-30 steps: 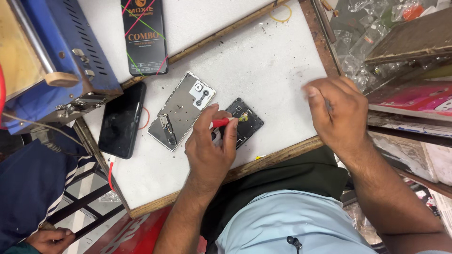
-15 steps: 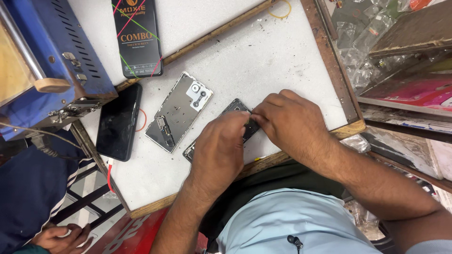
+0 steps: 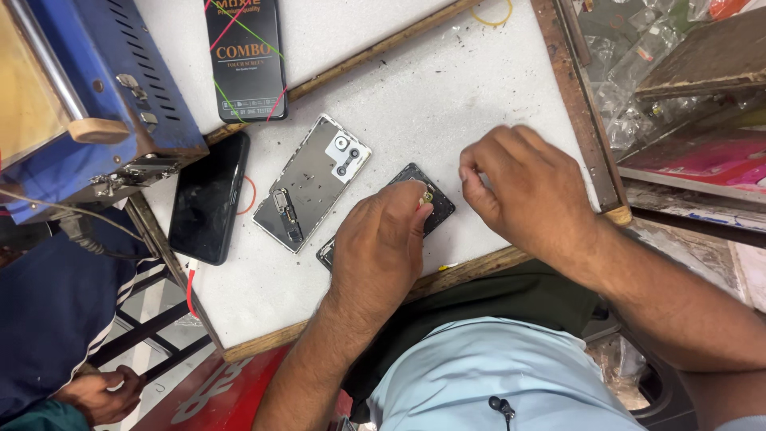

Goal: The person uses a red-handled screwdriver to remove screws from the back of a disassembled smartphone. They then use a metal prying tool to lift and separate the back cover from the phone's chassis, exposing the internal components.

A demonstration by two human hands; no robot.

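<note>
- The left hand (image 3: 379, 247) lies on a dark phone (image 3: 435, 203) near the front edge of the white worktop (image 3: 447, 88), with its fingers curled down; I cannot tell if it grips anything
- Most of the phone is hidden under that hand; one corner sticks out at the top and one at the bottom left
- The right hand (image 3: 531, 187) is just to the right of the phone, not touching it, with thumb and finger pinched together; what it pinches is too small to see
- A silver phone back (image 3: 307, 179) lies tilted just left of the dark phone
- A black phone (image 3: 209, 199) lies further left, by a red band (image 3: 251, 195)
- A black box (image 3: 243, 56) lies at the far side
- A blue machine (image 3: 88, 104) stands at the far left
- A yellow band (image 3: 491, 14) lies at the far edge
- Another person's hand (image 3: 100, 395) shows at the bottom left, below the worktop
</note>
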